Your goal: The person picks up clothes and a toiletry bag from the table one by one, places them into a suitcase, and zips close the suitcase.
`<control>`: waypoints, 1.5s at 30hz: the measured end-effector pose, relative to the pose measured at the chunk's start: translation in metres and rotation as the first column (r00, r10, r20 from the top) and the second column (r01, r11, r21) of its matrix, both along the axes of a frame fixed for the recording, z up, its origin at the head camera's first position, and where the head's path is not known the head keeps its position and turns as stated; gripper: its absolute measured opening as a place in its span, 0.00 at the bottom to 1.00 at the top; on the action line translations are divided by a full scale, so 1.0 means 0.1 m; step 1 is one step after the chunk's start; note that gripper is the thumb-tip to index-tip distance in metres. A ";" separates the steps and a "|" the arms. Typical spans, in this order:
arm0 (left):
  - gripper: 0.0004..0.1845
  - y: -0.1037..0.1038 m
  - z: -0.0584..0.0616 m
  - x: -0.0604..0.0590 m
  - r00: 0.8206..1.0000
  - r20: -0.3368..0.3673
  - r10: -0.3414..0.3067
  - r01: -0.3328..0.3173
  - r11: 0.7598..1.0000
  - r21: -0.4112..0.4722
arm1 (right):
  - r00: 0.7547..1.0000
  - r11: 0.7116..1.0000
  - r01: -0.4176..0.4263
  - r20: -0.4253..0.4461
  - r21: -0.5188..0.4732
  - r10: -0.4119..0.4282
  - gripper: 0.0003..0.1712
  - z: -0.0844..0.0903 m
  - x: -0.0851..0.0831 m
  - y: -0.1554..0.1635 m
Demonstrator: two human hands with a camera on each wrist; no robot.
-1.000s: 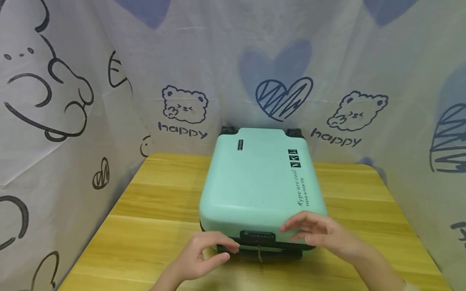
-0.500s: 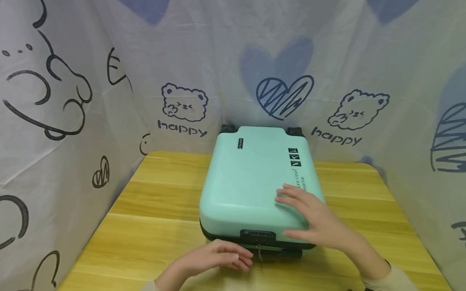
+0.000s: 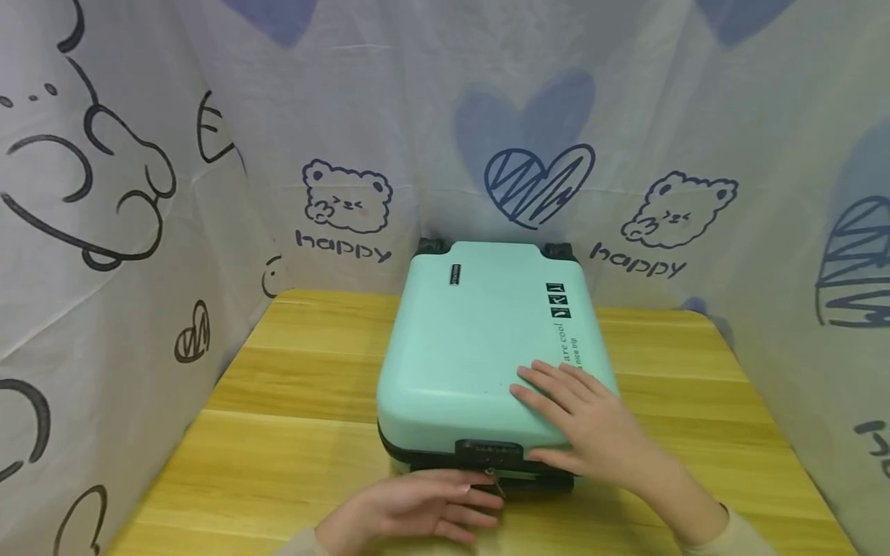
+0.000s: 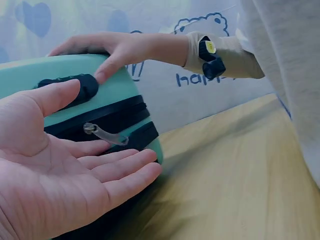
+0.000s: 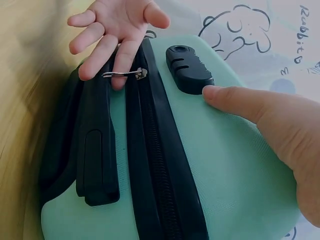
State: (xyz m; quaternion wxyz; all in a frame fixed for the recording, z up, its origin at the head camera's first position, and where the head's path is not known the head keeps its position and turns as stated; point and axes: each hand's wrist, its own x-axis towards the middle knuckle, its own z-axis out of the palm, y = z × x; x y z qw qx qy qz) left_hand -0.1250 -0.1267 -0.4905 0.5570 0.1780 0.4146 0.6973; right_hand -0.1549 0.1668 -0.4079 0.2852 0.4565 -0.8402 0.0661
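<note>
A mint-green hard-shell suitcase [image 3: 480, 332] lies flat, its handle side facing me. My right hand [image 3: 591, 421] rests on the near right part of its lid with fingers spread; in the right wrist view the thumb tip is at the end of the black combination lock [image 5: 189, 70]. Palm up, my left hand [image 3: 431, 506] reaches in front of the near side, fingers extended. Its index finger lies at the metal zipper pull [image 4: 106, 134], apparently touching it, without curling round it. The zipper [image 5: 155, 150] runs shut between black bands beside the black carry handle [image 5: 100, 145].
The suitcase lies on a wood-grain table [image 3: 292, 401]. White cloth [image 3: 445, 116] printed with hearts and bears hangs behind and at both sides. Black wheels [image 3: 558, 251] on the suitcase's far end stand close to the back cloth.
My left hand has moved right to the zipper pull and turned palm up. My right hand has come from the near edge up onto the lid and flattened there. The suitcase stays put.
</note>
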 end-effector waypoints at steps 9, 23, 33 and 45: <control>0.22 0.13 -0.08 0.01 0.996 0.071 0.054 -0.057 0.998 0.036 | 1.000 1.000 0.000 0.000 -0.031 0.000 0.48 -0.02 -0.01 -0.01; 0.11 0.24 -0.03 0.08 0.973 0.101 0.209 -0.198 0.974 -0.111 | 1.000 1.000 0.000 -0.022 -0.030 0.000 0.49 -0.03 0.00 -0.01; 0.08 0.25 -0.02 0.14 0.954 0.100 0.284 -0.269 0.953 -0.138 | 0.998 0.996 -0.033 -0.058 -0.080 0.028 0.47 -0.05 0.01 0.00; 0.09 0.15 0.05 0.17 0.933 0.175 0.314 -0.292 0.946 -0.140 | 0.999 0.996 -0.021 -0.044 -0.083 0.017 0.48 -0.01 0.03 0.01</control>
